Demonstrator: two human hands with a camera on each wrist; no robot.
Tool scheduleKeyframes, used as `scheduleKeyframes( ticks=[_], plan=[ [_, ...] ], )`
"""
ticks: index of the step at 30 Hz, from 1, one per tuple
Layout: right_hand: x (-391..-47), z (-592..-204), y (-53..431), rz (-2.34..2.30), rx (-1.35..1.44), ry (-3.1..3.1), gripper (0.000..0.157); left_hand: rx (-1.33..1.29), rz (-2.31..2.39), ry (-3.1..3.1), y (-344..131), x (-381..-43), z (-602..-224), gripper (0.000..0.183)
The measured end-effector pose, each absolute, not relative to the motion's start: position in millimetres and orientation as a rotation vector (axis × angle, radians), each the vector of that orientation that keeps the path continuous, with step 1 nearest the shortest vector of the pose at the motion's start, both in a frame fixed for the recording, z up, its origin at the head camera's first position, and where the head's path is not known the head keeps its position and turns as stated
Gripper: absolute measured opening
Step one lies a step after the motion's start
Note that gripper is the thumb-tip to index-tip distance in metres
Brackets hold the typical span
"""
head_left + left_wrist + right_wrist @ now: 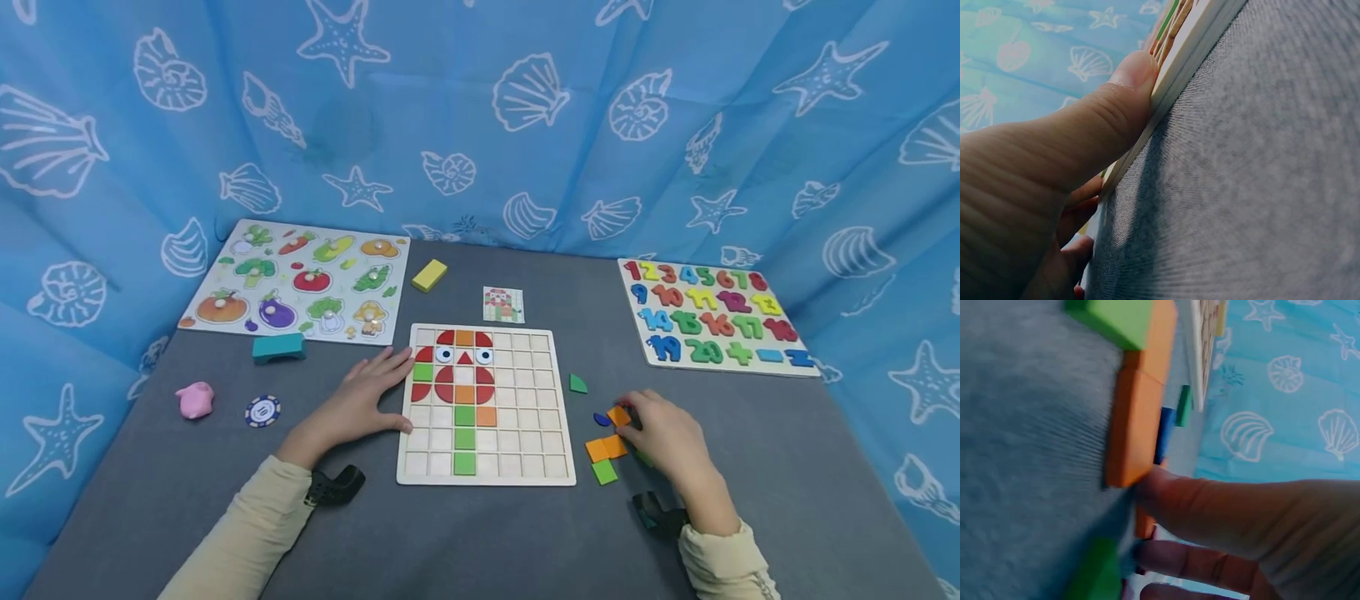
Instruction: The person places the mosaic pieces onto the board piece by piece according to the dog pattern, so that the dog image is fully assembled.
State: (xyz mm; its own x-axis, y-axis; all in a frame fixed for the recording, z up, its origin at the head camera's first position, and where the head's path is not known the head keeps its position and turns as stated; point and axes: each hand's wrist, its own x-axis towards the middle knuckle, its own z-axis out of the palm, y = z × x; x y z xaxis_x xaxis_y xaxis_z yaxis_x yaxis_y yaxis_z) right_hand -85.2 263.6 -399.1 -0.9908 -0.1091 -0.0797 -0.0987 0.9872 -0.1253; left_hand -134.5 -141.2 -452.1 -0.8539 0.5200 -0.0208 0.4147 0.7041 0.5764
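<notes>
A wooden grid board lies in the middle, partly filled with red, green and orange pieces and eye tiles. My left hand rests along its left edge; in the left wrist view the thumb presses the board's rim. Right of the board, my right hand is among loose blocks, thumb and fingers apart around an orange block. Its thumb is beside another orange block in the right wrist view. A blue piece and a green square lie close by. Fingers partly hide a red piece.
Behind the board are a pattern card and a yellow block. A vegetable puzzle, teal block, pink pig and chip lie left. A number puzzle lies right, a green quarter-round beside the board.
</notes>
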Motion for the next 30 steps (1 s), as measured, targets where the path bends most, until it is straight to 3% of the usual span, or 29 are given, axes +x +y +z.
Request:
scheduleKeyframes(
  ticks=[11,18,26,30],
  plan=[
    [-85,-404,255,-0.241,-0.169,3.06,0.013,0.772,0.866,2.735,-141,-131,-458,0.095],
    [-92,-407,254,-0.264,-0.196,3.086,0.025,0.757,0.864,2.754,-142,-132,-454,0.095],
    [-93,-404,247,-0.309,-0.183,3.123,0.027,0.773,0.86,2.74,-141,-132,-454,0.095],
    [-92,-403,215,-0.394,-0.397,3.199,0.026,0.766,0.87,2.746,-141,-133,-454,0.095]
  ],
)
